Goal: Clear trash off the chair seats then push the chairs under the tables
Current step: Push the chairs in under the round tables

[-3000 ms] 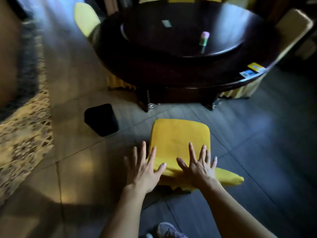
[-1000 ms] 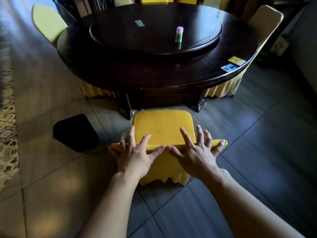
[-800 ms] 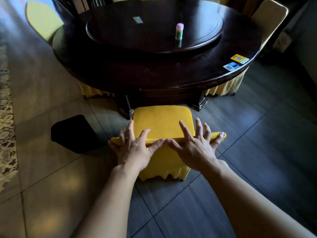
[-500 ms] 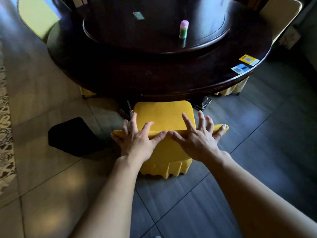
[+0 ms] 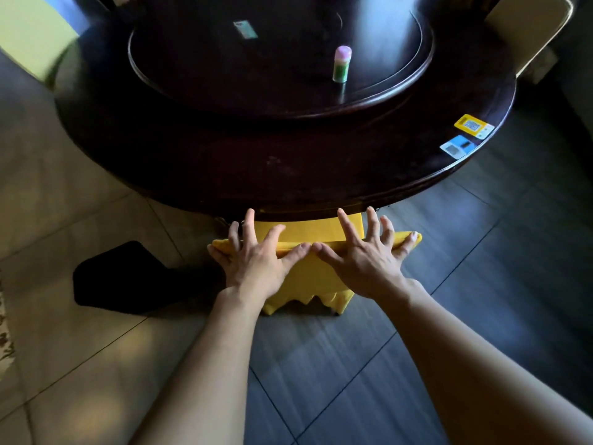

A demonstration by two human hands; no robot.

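A yellow-covered chair [image 5: 308,277] stands in front of me with most of its seat under the dark round table [image 5: 288,168]; only a strip of seat [image 5: 308,228] shows, with no trash on it. My left hand [image 5: 253,261] and my right hand [image 5: 362,261] lie side by side on the top edge of the backrest. Their fingers are spread and flat over the edge, with the thumbs nearly touching at the middle.
A black bin [image 5: 128,281] sits on the tiled floor left of the chair. On the table's turntable [image 5: 224,88] stand a small pink-capped bottle [image 5: 341,64] and a card [image 5: 245,29]. Two stickers [image 5: 473,126] mark the table edge. Other chairs are at the far left [image 5: 29,36] and far right [image 5: 529,30].
The chair has slid forward under the table with both hands on its backrest. Far less of the seat shows now, and I have moved closer to the table.
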